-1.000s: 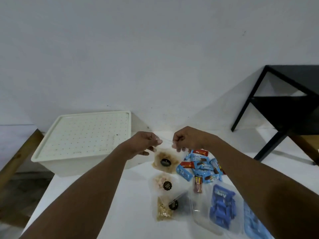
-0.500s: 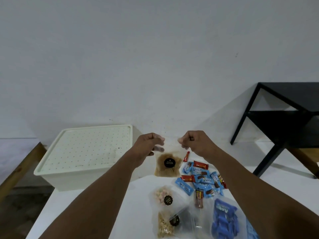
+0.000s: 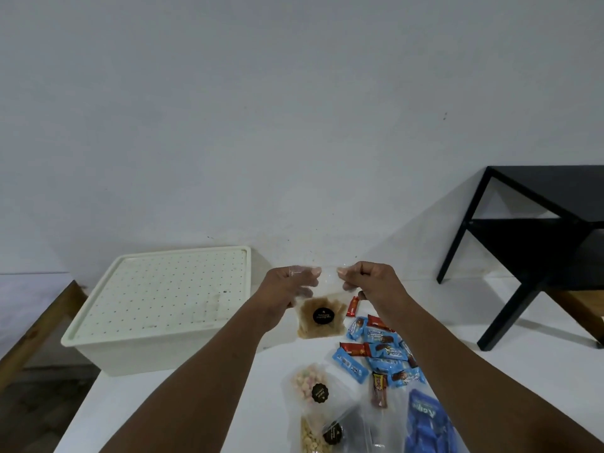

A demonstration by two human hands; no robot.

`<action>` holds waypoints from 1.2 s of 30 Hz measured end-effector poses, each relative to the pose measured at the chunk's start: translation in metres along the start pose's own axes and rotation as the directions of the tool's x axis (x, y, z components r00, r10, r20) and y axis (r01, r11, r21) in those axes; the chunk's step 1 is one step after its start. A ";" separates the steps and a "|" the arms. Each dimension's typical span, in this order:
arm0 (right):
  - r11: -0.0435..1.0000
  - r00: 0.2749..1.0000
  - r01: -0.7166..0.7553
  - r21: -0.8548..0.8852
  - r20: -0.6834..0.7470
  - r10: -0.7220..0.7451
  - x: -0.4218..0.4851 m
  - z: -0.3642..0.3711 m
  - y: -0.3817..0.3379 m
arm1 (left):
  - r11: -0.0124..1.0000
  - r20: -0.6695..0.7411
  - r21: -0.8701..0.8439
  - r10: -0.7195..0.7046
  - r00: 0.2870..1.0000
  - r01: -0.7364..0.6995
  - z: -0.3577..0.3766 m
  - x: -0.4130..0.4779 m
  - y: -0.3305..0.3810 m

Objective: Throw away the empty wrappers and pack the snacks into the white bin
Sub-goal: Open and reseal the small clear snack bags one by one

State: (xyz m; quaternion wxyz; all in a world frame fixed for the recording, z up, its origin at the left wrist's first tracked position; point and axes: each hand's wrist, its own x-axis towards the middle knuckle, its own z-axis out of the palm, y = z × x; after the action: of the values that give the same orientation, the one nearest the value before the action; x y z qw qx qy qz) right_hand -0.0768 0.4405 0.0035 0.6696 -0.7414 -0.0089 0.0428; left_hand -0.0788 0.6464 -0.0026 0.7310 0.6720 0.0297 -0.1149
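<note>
Left hand (image 3: pixel 287 289) and right hand (image 3: pixel 369 282) each pinch the top edge of the clear snack pouch (image 3: pixel 322 317), brown contents settled low. White bin (image 3: pixel 157 308) left of the grip, lid on; wrapped candies (image 3: pixel 379 351) and further pouches (image 3: pixel 313 390) below.

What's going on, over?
Both hands pinch brown snack bag's top, lifted. Bin lid still on. Snacks wait on table.

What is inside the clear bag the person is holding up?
The clear bag, pinched at its top by the left hand and right hand, holds brown crumbly snack. A round black sticker covers part of it.
</note>
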 end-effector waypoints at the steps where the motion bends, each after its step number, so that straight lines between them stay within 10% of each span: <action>1: 1.000 1.000 -0.019 0.015 0.001 0.019 0.001 0.000 0.001 | 1.000 -0.006 0.011 0.014 1.000 -0.014 0.001 0.001 0.000; 36: 0.999 1.000 0.017 -0.042 0.002 -0.017 0.021 -0.008 -0.017 | 0.996 -0.076 -0.042 0.074 0.994 -0.077 0.000 0.018 0.008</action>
State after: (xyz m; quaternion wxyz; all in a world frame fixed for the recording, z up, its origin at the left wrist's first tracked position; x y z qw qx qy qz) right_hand -0.0547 0.4359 0.0202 0.6543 -0.7551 -0.0169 0.0376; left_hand -0.0598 0.6451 0.0021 0.7482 0.6598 0.0341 -0.0613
